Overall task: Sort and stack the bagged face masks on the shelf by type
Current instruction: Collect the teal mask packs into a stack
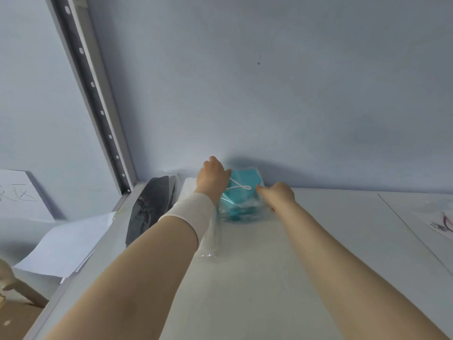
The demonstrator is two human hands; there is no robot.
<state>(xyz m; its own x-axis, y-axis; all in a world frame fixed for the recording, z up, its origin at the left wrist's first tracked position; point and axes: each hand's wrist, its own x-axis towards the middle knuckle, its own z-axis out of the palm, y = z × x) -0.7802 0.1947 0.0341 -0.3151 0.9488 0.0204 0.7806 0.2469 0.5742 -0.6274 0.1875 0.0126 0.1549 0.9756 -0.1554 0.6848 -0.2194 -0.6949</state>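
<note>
A teal face mask in a clear bag (241, 197) lies at the back of the white shelf (282, 253), against the wall. My left hand (212, 177) grips its left side and far corner. My right hand (277, 196) pinches the bag's right edge, fingers curled. Left of it lies a white bagged mask (188, 190), partly under my left forearm, and further left a black bagged mask (149, 204).
The shelf's grey perforated upright (98, 99) rises at the left. White paper sheets (66, 249) lie below the shelf edge on the left. A clear bag with a dark printed item (441, 224) shows at the far right.
</note>
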